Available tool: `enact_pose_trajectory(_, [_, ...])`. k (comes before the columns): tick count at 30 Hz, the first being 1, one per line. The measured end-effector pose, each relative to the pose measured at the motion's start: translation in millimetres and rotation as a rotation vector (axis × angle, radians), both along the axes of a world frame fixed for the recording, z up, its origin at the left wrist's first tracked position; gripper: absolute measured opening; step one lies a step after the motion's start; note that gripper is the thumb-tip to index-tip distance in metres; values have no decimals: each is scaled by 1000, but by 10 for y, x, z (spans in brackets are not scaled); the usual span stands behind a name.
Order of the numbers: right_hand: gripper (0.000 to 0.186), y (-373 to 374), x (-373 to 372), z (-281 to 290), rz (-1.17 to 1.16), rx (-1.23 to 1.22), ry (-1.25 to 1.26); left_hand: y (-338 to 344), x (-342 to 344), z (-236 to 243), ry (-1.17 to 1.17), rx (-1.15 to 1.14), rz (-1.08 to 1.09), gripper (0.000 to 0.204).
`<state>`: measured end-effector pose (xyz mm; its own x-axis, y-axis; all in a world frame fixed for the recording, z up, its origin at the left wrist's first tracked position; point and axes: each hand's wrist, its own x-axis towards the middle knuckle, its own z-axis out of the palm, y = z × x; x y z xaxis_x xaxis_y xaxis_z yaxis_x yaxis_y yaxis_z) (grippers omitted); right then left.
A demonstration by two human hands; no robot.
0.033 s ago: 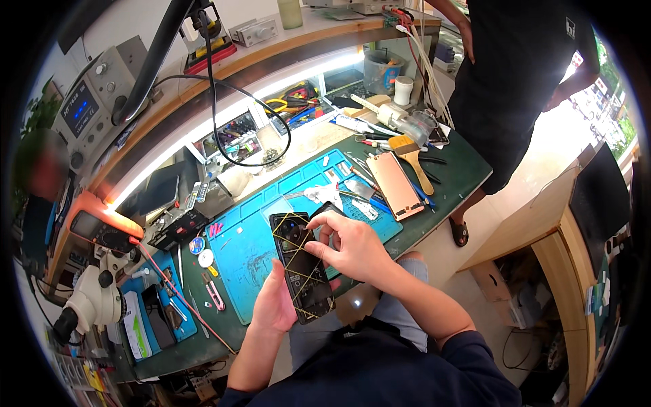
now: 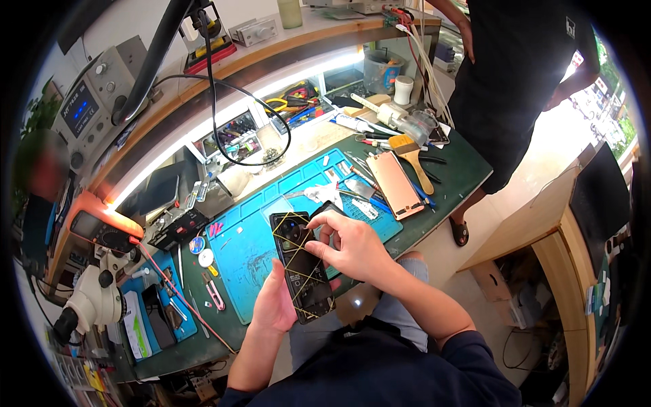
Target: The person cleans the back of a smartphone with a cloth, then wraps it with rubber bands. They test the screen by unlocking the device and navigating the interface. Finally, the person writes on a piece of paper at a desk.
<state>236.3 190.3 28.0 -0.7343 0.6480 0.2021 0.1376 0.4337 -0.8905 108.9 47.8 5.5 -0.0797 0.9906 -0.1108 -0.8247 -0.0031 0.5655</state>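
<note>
My left hand [image 2: 272,305] grips a black phone [image 2: 313,298] by its long edge, tilted above the near edge of the bench. Thin yellow bands [image 2: 298,256], which look like rubber bands, criss-cross its back. Near the top stands a dark camera block [image 2: 291,230]. At the phone's upper right edge, my right hand [image 2: 352,247] has curled fingers, with thumb and index close to the bands. Whatever lies between those fingertips is hidden. Behind the right hand, part of another dark flat thing [image 2: 328,207] shows over the blue work mat [image 2: 234,261].
On the bench's right lie a pinkish phone-sized panel [image 2: 393,186], a wide brush [image 2: 410,159] and several tools. A microscope [image 2: 95,295] and an orange multimeter [image 2: 102,224] stand left. A black cable [image 2: 288,136] loops overhead. Another person [image 2: 498,95] stands at the right.
</note>
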Motion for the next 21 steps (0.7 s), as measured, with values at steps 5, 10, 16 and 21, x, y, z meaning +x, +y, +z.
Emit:
enact_pose_trajectory(5, [43, -67, 13, -1, -4, 287, 94, -35, -31, -86, -17, 14, -33, 70])
enact_pose_trajectory(10, [79, -301, 71, -30, 43, 498, 89, -53, 14, 15, 148, -86, 118, 68])
enact_pose_trajectory(16, [43, -230, 18, -77, -187, 346, 311, -35, 27, 10, -13, -27, 43, 68])
enact_pose_trajectory(21, [46, -51, -21, 47, -3, 68, 182, 3, 50, 40, 63, -11, -10, 68])
